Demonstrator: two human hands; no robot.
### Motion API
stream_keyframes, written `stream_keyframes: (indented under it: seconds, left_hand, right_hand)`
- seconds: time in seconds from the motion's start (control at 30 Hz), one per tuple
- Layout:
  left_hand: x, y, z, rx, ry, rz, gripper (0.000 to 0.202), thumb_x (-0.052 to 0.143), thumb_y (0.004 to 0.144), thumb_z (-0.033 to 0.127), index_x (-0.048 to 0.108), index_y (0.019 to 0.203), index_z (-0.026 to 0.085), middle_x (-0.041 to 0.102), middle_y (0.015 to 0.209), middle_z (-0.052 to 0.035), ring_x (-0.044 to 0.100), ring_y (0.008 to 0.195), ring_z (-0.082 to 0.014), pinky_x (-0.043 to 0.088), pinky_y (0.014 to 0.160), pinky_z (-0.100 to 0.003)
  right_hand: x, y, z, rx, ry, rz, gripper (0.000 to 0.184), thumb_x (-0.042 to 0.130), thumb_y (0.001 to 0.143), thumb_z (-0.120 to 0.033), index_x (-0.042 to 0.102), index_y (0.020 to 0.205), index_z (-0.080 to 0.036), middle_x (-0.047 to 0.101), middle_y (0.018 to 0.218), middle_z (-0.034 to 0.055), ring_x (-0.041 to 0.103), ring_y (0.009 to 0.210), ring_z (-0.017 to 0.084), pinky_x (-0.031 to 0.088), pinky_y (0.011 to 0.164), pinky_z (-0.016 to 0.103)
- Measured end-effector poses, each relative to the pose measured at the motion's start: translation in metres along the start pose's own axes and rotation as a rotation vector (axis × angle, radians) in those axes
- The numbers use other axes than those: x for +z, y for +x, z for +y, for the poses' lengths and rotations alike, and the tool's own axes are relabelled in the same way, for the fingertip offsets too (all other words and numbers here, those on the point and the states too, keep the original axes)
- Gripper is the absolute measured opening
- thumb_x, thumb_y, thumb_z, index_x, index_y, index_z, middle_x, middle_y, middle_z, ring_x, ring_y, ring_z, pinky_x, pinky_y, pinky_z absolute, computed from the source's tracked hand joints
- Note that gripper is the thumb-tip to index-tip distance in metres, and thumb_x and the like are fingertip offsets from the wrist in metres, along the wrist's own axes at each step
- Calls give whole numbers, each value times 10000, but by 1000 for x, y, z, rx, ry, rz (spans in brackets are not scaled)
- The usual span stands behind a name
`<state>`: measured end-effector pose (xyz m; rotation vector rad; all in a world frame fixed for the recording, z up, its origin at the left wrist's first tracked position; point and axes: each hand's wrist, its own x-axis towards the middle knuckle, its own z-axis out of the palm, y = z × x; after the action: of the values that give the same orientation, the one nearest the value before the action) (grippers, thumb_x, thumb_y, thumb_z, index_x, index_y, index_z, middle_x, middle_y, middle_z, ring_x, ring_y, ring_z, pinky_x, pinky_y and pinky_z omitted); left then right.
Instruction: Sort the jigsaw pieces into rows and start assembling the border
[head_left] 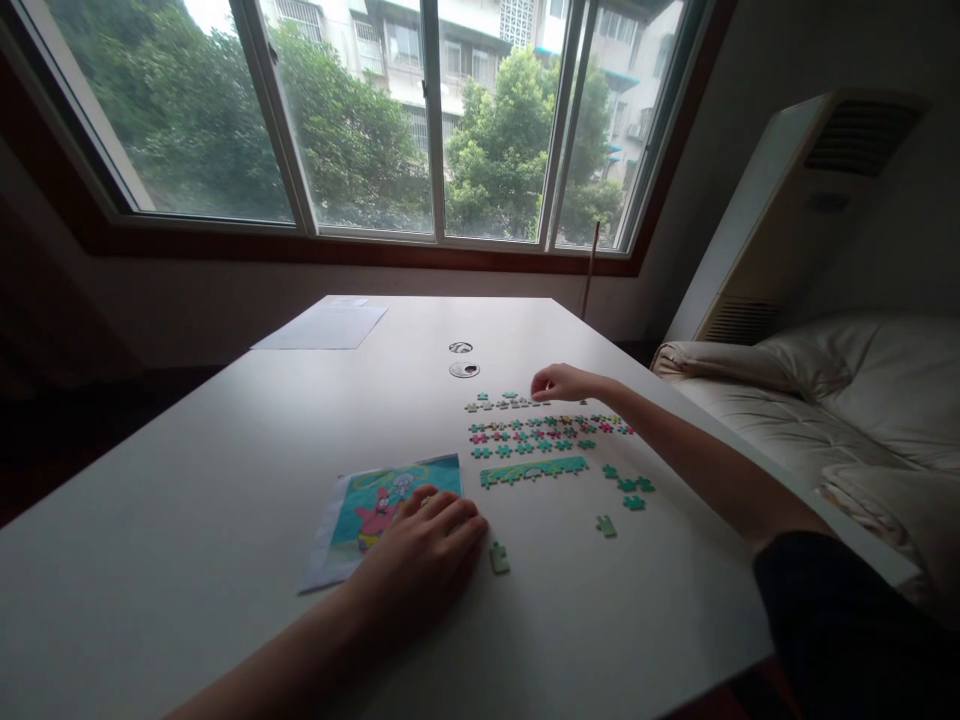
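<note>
My left hand point(424, 560) lies flat on the white table point(187, 520), fingers spread, covering the lower right corner of a cartoon picture sheet point(375, 505). One loose puzzle piece point(499, 558) sits just right of its fingertips. My right hand point(562, 383) reaches far across the table, fingers pinched together over the far row of small puzzle pieces point(499, 403); whether a piece is in the pinch is hidden. Rows of coloured pieces point(544, 433) lie below that hand, and a joined teal strip point(532, 470) lies nearer to me.
A few single pieces point(628, 487) lie to the right near the table edge. A paper sheet point(326, 325) rests at the far left, two round cable holes point(463, 369) mid-table. A bed with pillows point(825, 390) and a standing air conditioner point(795, 210) are at right, windows behind.
</note>
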<state>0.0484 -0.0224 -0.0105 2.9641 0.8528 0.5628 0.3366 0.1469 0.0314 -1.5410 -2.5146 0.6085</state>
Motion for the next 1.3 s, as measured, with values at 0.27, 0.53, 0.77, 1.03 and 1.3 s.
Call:
stream_keyframes:
  seconds: [0.27,0.53,0.77,1.03,1.3]
  left_hand:
    - [0,0,-1,14,-3,29,199,393,865,151,577,929,192,596,876,-46,538,831,-196,353,796,-378]
    - [-2,-1,0,5,-3,-3,213,378,875,153,577,942,191,596,888,-54,531,832,-203,350,797,-388]
    - [-2,-1,0,12,3,12,204,393,867,151,571,955,200,595,895,-47,530,838,-203,349,797,-385]
    - [-1,0,0,15,8,10,206,391,868,147,572,952,197,598,895,-48,531,833,-202,346,797,-385]
    - [-4,1,2,13,5,7,217,374,879,154,577,947,192,598,888,-47,533,831,-197,349,789,-372]
  right_hand:
    - [16,58,1,61,30,22,269,688,626,-356,669,796,-148,653,766,36,554,656,127,381,564,214]
    - [16,65,6,157,154,-122,299,690,635,-397,646,740,-120,576,518,-8,456,440,67,361,461,202]
    - [18,60,6,161,244,-121,243,691,641,-322,615,749,-118,567,559,-18,438,446,45,353,432,175]
    - [18,61,5,139,272,-92,288,710,617,-287,612,836,-128,590,593,-18,455,455,48,342,423,169]
    - [14,63,3,152,261,-181,274,718,587,-322,635,736,-108,553,496,-27,425,413,56,337,421,195]
